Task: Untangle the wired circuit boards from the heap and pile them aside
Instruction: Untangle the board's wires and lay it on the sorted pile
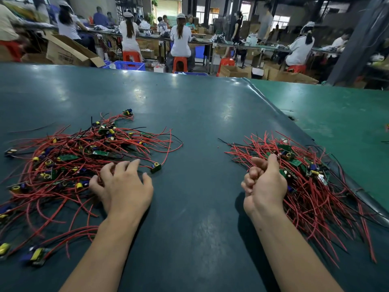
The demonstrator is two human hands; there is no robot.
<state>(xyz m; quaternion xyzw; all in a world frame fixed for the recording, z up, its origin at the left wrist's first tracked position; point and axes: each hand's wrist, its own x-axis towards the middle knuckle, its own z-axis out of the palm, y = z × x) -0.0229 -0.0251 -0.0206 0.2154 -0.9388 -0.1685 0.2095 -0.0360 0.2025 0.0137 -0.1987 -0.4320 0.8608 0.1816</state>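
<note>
Sorting boards (69,158) (hands (126,186) apart)

Red wires (88,144), green boards (67,157)

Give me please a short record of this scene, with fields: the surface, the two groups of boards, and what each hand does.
surface: dark green table mat
left group: tangled heap of boards with red and black wires
right group: sorted pile, wires lying more parallel
stray board: single board beside the heap
left hand: fingers spread, touching the heap's near edge
right hand: fingers curled, at the pile's edge; any hold hidden
</note>
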